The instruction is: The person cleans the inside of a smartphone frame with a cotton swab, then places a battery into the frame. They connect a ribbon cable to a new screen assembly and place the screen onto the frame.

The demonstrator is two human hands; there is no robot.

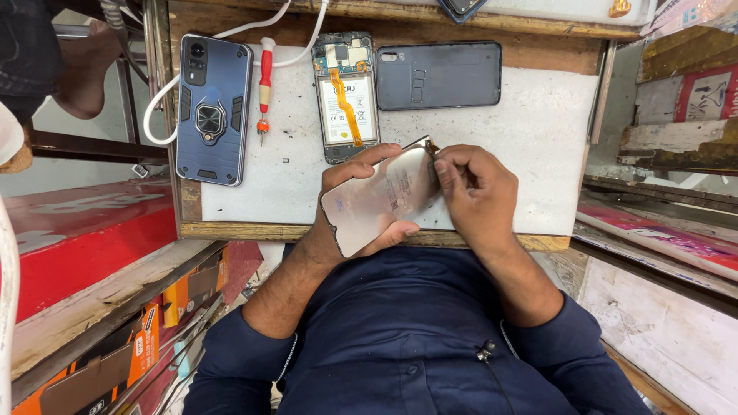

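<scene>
Your small white-topped workbench [530,131] with a worn wooden edge

On it you have a blue phone in a ring-stand case [213,109], a red-handled screwdriver [265,86], an opened phone showing its battery [346,96], a dark back cover [438,74], and a white cable [165,104] looping off the left side.

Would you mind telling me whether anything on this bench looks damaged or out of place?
The opened phone lies face down on the white mat with its back off, battery and orange ribbon cable exposed. The left hand holds a detached back panel.
</scene>
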